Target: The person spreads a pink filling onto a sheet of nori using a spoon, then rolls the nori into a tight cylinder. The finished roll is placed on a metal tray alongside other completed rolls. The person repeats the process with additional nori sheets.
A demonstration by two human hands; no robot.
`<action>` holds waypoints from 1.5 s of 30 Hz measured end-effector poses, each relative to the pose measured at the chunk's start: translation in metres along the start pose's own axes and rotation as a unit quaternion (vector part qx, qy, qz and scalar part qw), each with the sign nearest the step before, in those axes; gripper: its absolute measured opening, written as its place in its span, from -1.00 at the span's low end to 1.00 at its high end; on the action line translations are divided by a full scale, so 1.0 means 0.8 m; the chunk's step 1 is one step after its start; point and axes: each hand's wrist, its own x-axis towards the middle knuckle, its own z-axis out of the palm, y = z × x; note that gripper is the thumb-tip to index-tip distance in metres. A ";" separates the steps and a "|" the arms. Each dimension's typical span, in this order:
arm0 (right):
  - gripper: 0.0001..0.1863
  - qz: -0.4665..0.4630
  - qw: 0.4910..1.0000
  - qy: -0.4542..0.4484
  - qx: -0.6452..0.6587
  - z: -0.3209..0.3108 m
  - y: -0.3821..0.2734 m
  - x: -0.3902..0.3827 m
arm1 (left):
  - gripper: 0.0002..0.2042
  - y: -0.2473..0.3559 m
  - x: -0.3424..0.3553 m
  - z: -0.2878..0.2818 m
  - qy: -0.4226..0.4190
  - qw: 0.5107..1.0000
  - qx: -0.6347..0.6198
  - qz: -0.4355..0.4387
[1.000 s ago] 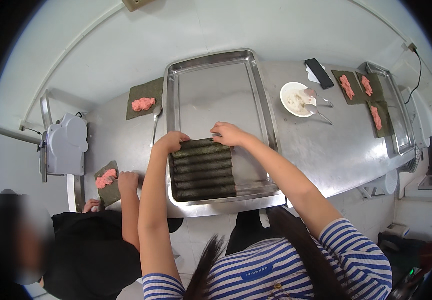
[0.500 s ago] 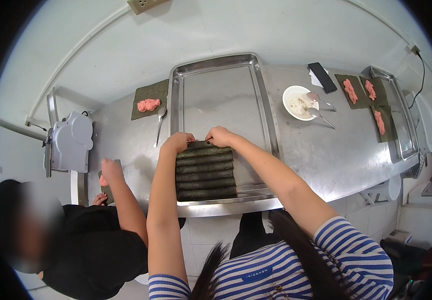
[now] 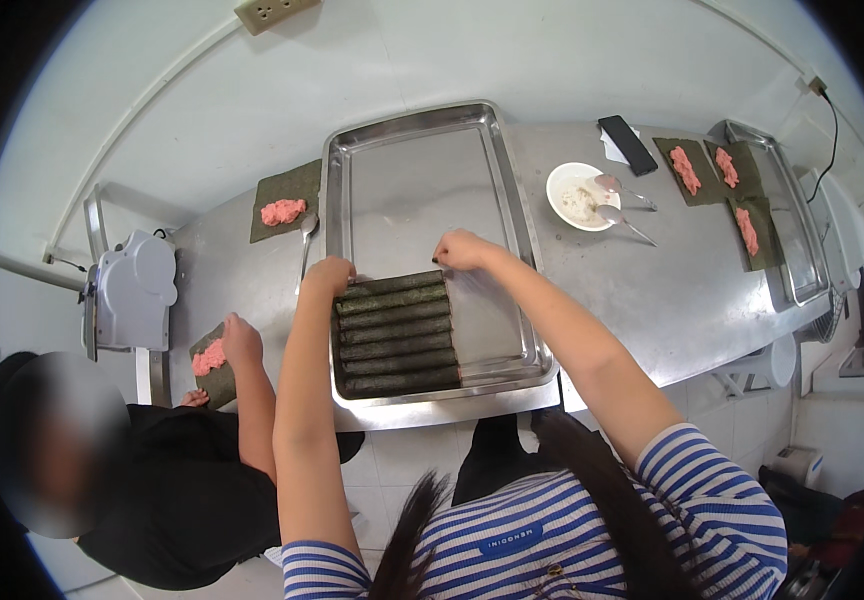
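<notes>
Seaweed rolls (image 3: 398,338), left hand (image 3: 331,274) curled at end of farthest roll (image 3: 392,285), right hand (image 3: 462,250) curled opposite, grips unclear

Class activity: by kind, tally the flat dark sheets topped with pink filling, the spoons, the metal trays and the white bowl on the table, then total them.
Sheets with pink filling: 5
Spoons: 3
Metal trays: 2
White bowl: 1
Total: 11

Dark rolls (image 3: 397,328), perhaps seven, in metal tray (image 3: 422,190)
</notes>
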 end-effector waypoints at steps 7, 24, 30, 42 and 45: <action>-0.74 -0.057 0.989 0.105 0.083 0.010 -0.014 -0.010 | -0.51 0.065 -0.018 0.026 0.134 0.979 -0.107 0.107; -0.73 -0.064 0.935 0.230 0.262 -0.049 0.027 -0.136 | -0.35 0.157 -0.047 0.071 0.175 0.981 -0.060 0.063; -0.73 -0.038 0.897 0.277 0.342 -0.082 0.123 -0.279 | -0.35 0.226 -0.063 0.041 0.227 0.970 -0.047 0.077; -0.80 0.243 0.766 0.594 -0.032 -0.169 0.437 -0.595 | -0.45 0.699 -0.060 -0.005 0.056 0.875 -0.354 0.326; -0.82 0.332 0.754 0.534 -0.187 -0.191 0.487 -0.633 | -0.49 0.793 -0.019 -0.020 0.003 0.832 -0.393 0.391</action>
